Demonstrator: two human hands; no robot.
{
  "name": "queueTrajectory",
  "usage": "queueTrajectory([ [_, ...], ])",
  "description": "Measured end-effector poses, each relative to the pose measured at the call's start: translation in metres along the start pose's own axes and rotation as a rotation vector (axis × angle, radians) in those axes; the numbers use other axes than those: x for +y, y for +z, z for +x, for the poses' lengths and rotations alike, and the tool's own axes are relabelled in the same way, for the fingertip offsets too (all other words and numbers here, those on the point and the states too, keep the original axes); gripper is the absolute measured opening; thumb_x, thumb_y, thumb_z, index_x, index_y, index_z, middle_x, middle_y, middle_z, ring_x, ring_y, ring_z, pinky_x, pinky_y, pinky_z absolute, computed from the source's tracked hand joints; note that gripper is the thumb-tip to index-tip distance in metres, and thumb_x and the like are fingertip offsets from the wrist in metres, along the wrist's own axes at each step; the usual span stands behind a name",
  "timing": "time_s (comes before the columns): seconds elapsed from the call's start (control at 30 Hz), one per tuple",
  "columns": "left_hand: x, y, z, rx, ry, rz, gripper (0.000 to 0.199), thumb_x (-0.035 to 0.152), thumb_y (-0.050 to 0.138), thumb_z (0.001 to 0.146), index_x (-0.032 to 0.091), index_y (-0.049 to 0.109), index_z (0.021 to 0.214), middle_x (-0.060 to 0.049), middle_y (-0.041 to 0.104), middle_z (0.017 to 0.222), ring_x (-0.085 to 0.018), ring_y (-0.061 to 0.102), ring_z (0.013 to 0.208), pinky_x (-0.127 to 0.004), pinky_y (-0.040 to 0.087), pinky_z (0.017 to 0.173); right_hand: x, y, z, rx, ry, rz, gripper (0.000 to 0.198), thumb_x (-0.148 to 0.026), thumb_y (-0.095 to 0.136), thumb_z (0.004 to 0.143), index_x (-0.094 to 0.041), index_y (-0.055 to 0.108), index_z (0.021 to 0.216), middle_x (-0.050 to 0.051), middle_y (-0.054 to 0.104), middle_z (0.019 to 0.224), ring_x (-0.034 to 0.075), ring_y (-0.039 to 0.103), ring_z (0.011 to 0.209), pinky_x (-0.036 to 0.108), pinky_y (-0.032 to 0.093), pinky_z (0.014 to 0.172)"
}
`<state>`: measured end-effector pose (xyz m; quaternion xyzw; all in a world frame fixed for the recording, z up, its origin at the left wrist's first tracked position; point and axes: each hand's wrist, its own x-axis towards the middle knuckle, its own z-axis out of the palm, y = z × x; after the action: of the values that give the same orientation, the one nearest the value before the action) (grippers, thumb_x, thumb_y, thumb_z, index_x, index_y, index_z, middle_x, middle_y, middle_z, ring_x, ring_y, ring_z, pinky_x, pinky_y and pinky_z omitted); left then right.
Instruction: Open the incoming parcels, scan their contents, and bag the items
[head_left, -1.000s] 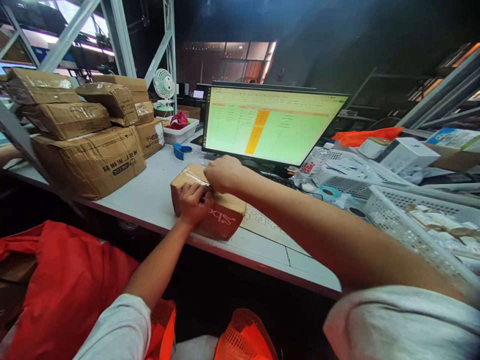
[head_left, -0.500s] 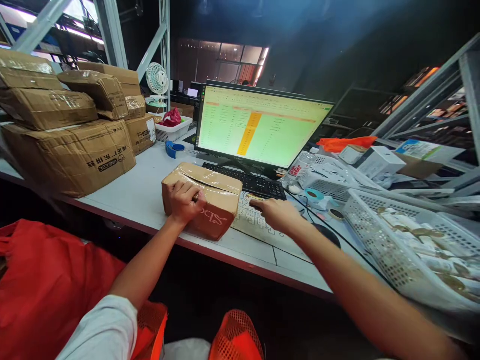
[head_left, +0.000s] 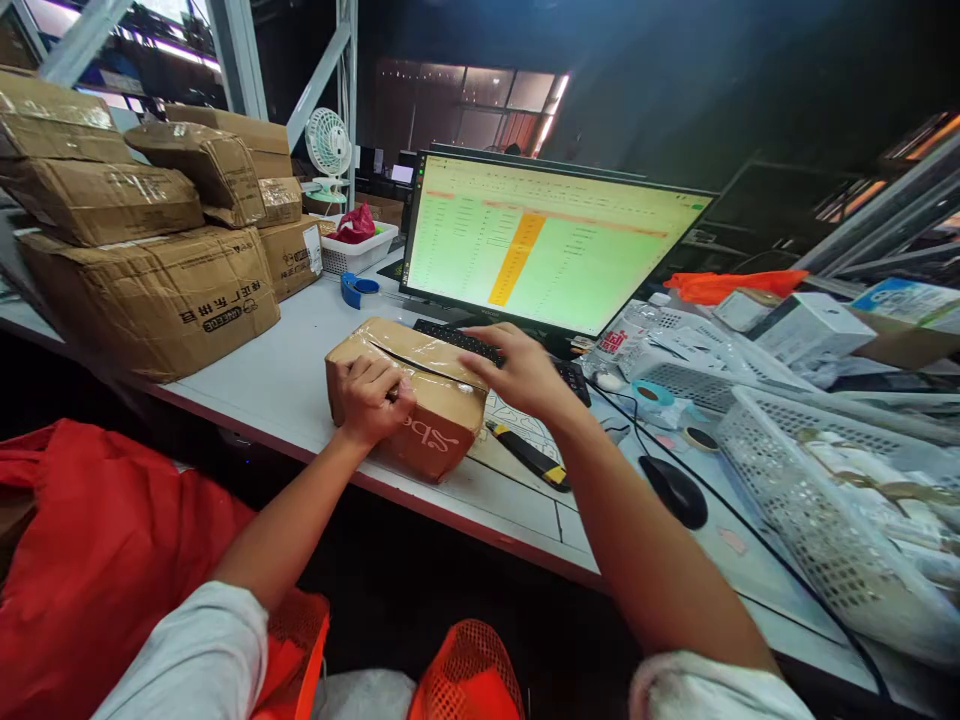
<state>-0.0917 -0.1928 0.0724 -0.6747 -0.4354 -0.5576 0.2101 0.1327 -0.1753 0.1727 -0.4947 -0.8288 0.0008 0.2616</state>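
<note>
A brown cardboard box (head_left: 439,430) with shiny tape and white lettering on its front stands near the desk's front edge. A dark slit runs along its taped top. My left hand (head_left: 371,398) is closed against the box's near upper edge, holding it at the left; a small dark spot beside the thumb is unclear. Over the box's right end, my right hand (head_left: 517,370) hovers open with its fingers pointing left. Below that wrist, a black and yellow utility knife (head_left: 529,455) lies on the printed desk mat (head_left: 487,450), right of the box.
Behind the box are a keyboard (head_left: 574,382) and a monitor (head_left: 555,245). Taped cartons (head_left: 150,300) are stacked at left, near a blue tape dispenser (head_left: 360,290). A mouse (head_left: 673,492), its cable and a white basket (head_left: 810,520) occupy the right side.
My right hand has let go of the utility knife, leaving it on the mat, and moved up and left over the box's end. My left hand stays on the box.
</note>
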Motion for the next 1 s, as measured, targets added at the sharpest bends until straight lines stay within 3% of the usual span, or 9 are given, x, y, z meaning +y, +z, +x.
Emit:
queueTrajectory([
  [0.1, 0.000, -0.001, -0.001, -0.013, -0.017, 0.014, 0.023, 0.027, 0.052, 0.089, 0.024, 0.064, 0.069, -0.002, 0.069, 0.070, -0.024, 0.057, 0.075, -0.044, 0.033, 0.081, -0.033, 0.008, 0.030, -0.202, -0.059, -0.196, 0.051, -0.051, 0.068, 0.092, -0.017, 0.069, 0.130, 0.016, 0.065, 0.123, 0.031, 0.063, 0.114, 0.039, 0.049, 0.096],
  [0.17, 0.001, -0.001, 0.000, -0.019, -0.024, 0.017, 0.024, 0.028, 0.052, 0.090, 0.024, 0.064, 0.069, -0.002, 0.069, 0.069, -0.024, 0.057, 0.076, -0.044, 0.033, 0.081, -0.046, 0.012, 0.038, -0.283, -0.089, -0.343, 0.047, -0.052, 0.062, 0.096, -0.017, 0.071, 0.127, 0.017, 0.068, 0.119, 0.032, 0.065, 0.109, 0.038, 0.049, 0.090],
  [0.4, 0.002, 0.001, 0.001, -0.020, -0.014, 0.056, 0.025, 0.028, 0.051, 0.091, 0.025, 0.065, 0.070, -0.002, 0.070, 0.069, -0.024, 0.059, 0.076, -0.043, 0.032, 0.079, -0.058, 0.006, 0.038, -0.291, -0.137, -0.549, 0.037, -0.035, 0.040, 0.106, -0.018, 0.069, 0.121, 0.017, 0.074, 0.107, 0.031, 0.070, 0.097, 0.034, 0.044, 0.078],
  [0.53, 0.004, -0.004, -0.004, 0.020, 0.002, 0.028, 0.026, 0.027, 0.050, 0.092, 0.025, 0.065, 0.071, -0.001, 0.071, 0.070, -0.023, 0.059, 0.074, -0.043, 0.033, 0.080, -0.044, 0.001, 0.066, -0.122, 0.073, -0.527, 0.041, -0.027, 0.032, 0.106, -0.013, 0.064, 0.128, 0.022, 0.071, 0.115, 0.032, 0.067, 0.105, 0.036, 0.045, 0.084],
  [0.67, 0.007, -0.008, -0.005, 0.009, 0.022, 0.004, 0.021, 0.024, 0.053, 0.094, 0.024, 0.070, 0.081, -0.001, 0.074, 0.080, -0.025, 0.061, 0.081, -0.043, 0.034, 0.082, -0.017, 0.012, 0.093, -0.282, 0.225, -0.373, 0.048, -0.031, 0.029, 0.108, -0.010, 0.065, 0.132, 0.024, 0.065, 0.132, 0.031, 0.064, 0.116, 0.037, 0.046, 0.093],
  [0.8, 0.007, -0.014, 0.014, -0.200, 0.048, 0.022, 0.018, 0.030, 0.057, 0.095, 0.022, 0.069, 0.084, -0.005, 0.073, 0.087, -0.027, 0.061, 0.090, -0.043, 0.036, 0.084, 0.004, 0.030, 0.095, -0.421, 0.239, -0.315, 0.048, -0.033, 0.034, 0.109, -0.007, 0.073, 0.120, 0.022, 0.071, 0.124, 0.026, 0.068, 0.109, 0.029, 0.047, 0.091],
  [1.0, -0.017, -0.012, 0.085, -0.741, 0.068, -0.007, 0.036, 0.050, 0.052, 0.099, 0.020, 0.072, 0.095, -0.010, 0.073, 0.106, -0.029, 0.062, 0.105, -0.040, 0.044, 0.089, 0.017, 0.040, 0.100, -0.442, 0.289, -0.264, 0.050, -0.040, 0.038, 0.108, -0.006, 0.071, 0.125, 0.023, 0.068, 0.131, 0.028, 0.068, 0.115, 0.029, 0.048, 0.096],
])
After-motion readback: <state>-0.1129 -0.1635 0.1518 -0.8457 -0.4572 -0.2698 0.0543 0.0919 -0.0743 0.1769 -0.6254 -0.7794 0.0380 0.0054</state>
